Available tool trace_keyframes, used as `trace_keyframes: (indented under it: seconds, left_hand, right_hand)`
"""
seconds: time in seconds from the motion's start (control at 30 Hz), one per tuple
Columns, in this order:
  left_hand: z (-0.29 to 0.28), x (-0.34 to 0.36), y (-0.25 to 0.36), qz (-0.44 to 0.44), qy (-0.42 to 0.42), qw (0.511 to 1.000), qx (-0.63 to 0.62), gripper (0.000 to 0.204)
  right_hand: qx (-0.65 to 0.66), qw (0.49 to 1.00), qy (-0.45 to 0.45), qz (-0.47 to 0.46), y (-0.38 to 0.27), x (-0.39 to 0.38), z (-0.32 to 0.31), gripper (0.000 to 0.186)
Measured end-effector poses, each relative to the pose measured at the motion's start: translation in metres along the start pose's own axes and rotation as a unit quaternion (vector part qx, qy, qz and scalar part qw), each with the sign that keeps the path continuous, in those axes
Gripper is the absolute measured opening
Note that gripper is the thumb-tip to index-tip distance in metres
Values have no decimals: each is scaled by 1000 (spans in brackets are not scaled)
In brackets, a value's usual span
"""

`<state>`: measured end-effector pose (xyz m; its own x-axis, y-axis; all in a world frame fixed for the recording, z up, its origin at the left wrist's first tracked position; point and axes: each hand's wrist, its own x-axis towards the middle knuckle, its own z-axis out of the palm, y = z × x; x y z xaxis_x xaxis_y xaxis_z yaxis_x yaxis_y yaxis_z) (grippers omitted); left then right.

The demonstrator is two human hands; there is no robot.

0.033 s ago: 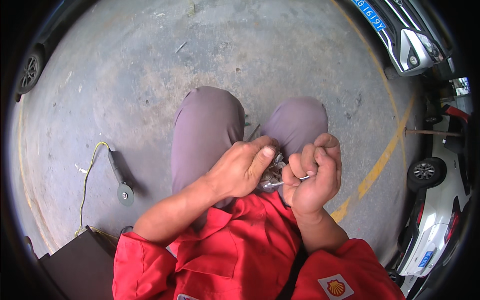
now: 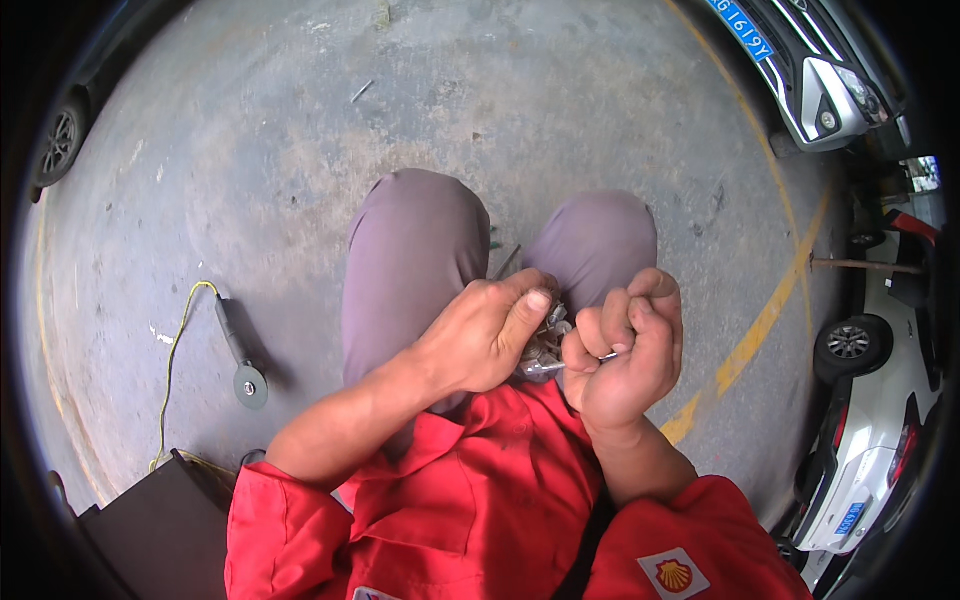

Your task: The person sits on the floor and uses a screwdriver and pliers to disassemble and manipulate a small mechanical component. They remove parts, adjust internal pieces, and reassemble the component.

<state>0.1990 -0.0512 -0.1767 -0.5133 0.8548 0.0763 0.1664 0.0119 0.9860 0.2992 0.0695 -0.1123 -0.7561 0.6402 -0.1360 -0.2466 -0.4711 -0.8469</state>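
Observation:
My left hand [image 2: 495, 335] is closed around one side of a dirty metal part [image 2: 546, 345] with small bright pieces on it, held in front of my lap between my knees. The thumb lies on top, and much of the part is hidden behind the fingers. In my right hand [image 2: 630, 350], the fingers are curled round a thin shiny metal rod [image 2: 543, 367]. One end of the rod meets the lower side of the part, and its other end shows between the fingers. Whether the rod is a wrench or another tool, I cannot tell.
On the floor to the left lies an angle grinder [image 2: 240, 350] with a yellow cord [image 2: 170, 380]. A dark box [image 2: 155, 530] stands at the lower left. A small metal rod [image 2: 362, 91] lies farther ahead. Parked cars [image 2: 880, 420] line the right side.

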Motion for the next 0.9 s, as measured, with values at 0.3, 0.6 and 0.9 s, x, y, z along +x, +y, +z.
trace_keyframes:
  seconds: [0.3,0.6,0.9]
  left_hand:
    - [-1,8,-3,-73,-7,997,39,64]
    - [3,4,-1,-46,9,999,16,69]
    - [2,15,1,-95,13,995,-4,69]
  right_hand:
    - [41,999,19,1,13,-5,5,11]
    - [8,997,53,54,3,17,0,11]
    - [22,998,53,34,-1,27,-3,11]
